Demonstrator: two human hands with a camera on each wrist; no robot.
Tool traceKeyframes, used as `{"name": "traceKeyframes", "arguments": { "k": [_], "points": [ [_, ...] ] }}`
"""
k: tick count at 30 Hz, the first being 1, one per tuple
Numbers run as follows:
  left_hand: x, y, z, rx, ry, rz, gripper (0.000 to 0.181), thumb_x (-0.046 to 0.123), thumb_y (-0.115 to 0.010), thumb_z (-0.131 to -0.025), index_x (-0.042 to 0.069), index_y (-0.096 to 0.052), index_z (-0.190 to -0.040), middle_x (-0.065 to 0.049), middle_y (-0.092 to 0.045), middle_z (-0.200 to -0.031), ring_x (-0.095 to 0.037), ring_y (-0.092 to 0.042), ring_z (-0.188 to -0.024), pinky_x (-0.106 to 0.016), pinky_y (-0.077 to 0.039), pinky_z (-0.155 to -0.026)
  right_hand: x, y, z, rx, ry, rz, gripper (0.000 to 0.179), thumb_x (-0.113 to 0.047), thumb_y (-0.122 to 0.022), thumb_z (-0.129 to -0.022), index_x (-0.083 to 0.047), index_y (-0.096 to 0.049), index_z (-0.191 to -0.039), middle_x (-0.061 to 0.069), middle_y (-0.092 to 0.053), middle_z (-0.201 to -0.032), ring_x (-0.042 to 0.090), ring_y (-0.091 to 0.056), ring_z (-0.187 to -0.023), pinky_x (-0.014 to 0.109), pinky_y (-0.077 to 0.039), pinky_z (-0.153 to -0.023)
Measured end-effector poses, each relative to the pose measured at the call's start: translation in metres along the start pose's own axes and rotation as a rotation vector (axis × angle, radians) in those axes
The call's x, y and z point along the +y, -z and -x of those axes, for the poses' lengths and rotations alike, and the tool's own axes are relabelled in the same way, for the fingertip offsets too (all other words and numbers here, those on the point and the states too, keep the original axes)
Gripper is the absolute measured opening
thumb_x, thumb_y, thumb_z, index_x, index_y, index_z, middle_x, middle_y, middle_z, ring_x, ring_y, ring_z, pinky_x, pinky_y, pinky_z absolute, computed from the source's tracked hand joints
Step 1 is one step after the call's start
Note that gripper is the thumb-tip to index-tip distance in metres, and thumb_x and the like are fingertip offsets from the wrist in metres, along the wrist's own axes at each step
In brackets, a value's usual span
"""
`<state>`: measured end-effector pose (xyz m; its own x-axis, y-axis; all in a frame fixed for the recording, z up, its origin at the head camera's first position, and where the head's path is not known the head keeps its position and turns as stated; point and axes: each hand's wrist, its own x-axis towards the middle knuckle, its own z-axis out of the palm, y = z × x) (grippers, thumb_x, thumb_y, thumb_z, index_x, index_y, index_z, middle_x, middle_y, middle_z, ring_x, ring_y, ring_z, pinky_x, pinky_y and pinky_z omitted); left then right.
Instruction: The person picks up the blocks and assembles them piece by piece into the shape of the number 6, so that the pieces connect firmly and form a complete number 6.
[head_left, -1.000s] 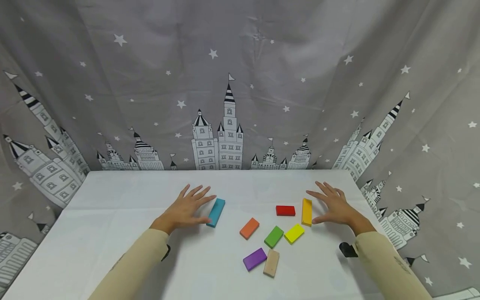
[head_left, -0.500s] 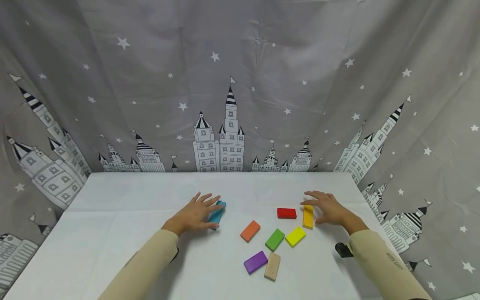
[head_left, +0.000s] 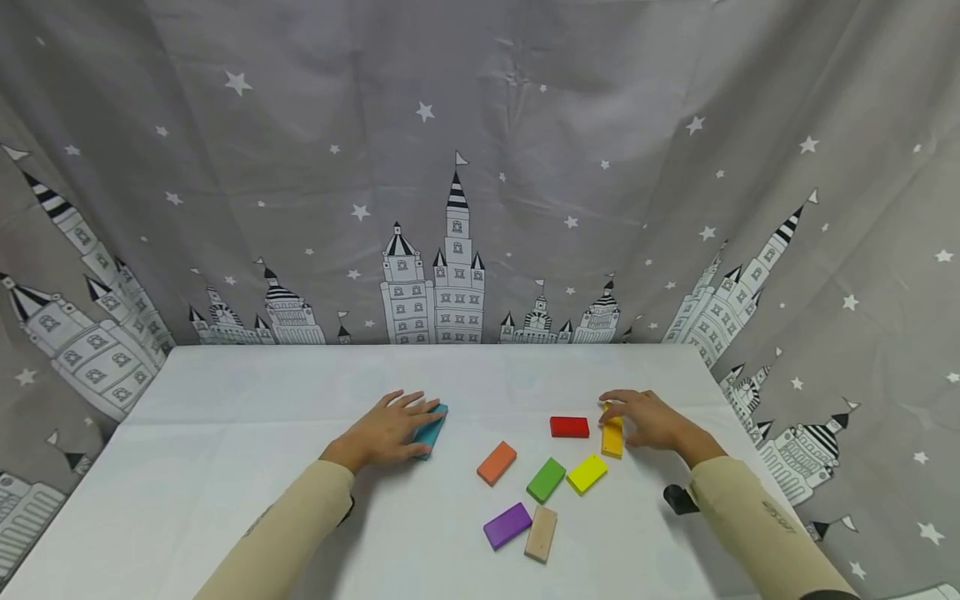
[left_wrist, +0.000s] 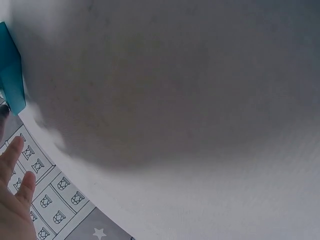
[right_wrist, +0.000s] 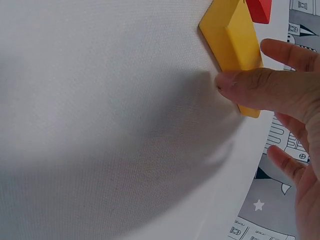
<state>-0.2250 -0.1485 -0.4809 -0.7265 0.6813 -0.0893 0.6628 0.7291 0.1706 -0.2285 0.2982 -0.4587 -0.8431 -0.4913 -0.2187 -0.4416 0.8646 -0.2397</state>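
My left hand (head_left: 385, 431) is over a blue block (head_left: 432, 432) lying on the white table, fingers spread and fairly straight, partly covering it. Only an end of that block shows at the edge of the left wrist view, so the thumb's contact is hidden. On the right, my right hand (head_left: 652, 419) pinches an orange-yellow block (head_left: 612, 437) between thumb and curled fingers; the block lies flat on the table. In the right wrist view the thumb (right_wrist: 260, 87) crosses the block, with a fingertip at its far side. A red block (head_left: 569, 427) lies just left of it.
Between my hands and nearer to me lie several more blocks: orange (head_left: 497, 462), green (head_left: 546, 481), bright yellow (head_left: 587, 474), purple (head_left: 507, 526) and plain wood (head_left: 541, 533). A grey curtain (head_left: 322, 100) with printed castles hangs behind the table (head_left: 210, 467).
My left hand has shifted right onto the blue block. My right hand has come left and down, its fingers closing around the orange-yellow block. The blocks stay in place.
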Motion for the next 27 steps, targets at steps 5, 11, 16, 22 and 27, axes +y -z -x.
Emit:
{"name": "traceKeyframes", "arguments": {
  "k": [5, 11, 16, 22, 27],
  "points": [
    [0.0, 0.001, -0.001, 0.011, -0.012, -0.012, 0.06, 0.044, -0.06, -0.092, 0.014, -0.047, -0.143, -0.008, -0.044, -0.149, -0.036, -0.034, -0.138, -0.058, -0.023, -0.111, 0.002, 0.0, -0.003, -0.019, 0.016, 0.015, 0.037, -0.001, -0.078, -0.076, -0.022, -0.073, -0.106, 0.011, -0.052, -0.138, 0.036, -0.043, -0.129, 0.06, -0.03, -0.106],
    [0.0, 0.002, -0.002, 0.015, -0.002, -0.025, 0.061, 0.044, -0.064, -0.089, 0.016, -0.051, -0.141, -0.007, -0.045, -0.148, -0.035, -0.036, -0.137, -0.057, -0.025, -0.11, 0.003, 0.002, -0.007, -0.038, 0.025, 0.035, 0.032, -0.004, -0.078, -0.077, -0.024, -0.073, -0.103, 0.009, -0.057, -0.129, 0.035, -0.048, -0.122, 0.06, -0.035, -0.103],
    [-0.001, 0.001, 0.0, 0.01, 0.014, -0.037, 0.062, 0.046, -0.065, -0.087, 0.017, -0.052, -0.141, -0.006, -0.046, -0.147, -0.035, -0.038, -0.136, -0.057, -0.027, -0.109, 0.003, 0.001, -0.011, -0.031, 0.029, -0.007, 0.029, -0.002, -0.077, -0.078, -0.023, -0.073, -0.098, 0.007, -0.061, -0.12, 0.033, -0.051, -0.117, 0.059, -0.036, -0.102],
    [-0.002, 0.002, 0.002, -0.01, 0.037, -0.037, 0.063, 0.046, -0.066, -0.087, 0.018, -0.051, -0.141, -0.005, -0.046, -0.147, -0.036, -0.039, -0.135, -0.058, -0.027, -0.108, 0.004, 0.0, -0.016, -0.045, 0.01, -0.08, 0.032, 0.003, -0.074, -0.077, -0.024, -0.072, -0.094, 0.003, -0.062, -0.114, 0.031, -0.051, -0.112, 0.058, -0.035, -0.102],
    [0.001, 0.003, -0.003, -0.025, 0.018, -0.025, 0.061, 0.044, -0.064, -0.089, 0.018, -0.049, -0.143, -0.005, -0.044, -0.148, -0.036, -0.039, -0.135, -0.058, -0.027, -0.108, 0.011, -0.002, -0.011, -0.044, -0.046, -0.087, 0.032, 0.002, -0.075, -0.077, -0.025, -0.072, -0.093, 0.003, -0.061, -0.114, 0.03, -0.051, -0.111, 0.058, -0.035, -0.103]
  ]
}}
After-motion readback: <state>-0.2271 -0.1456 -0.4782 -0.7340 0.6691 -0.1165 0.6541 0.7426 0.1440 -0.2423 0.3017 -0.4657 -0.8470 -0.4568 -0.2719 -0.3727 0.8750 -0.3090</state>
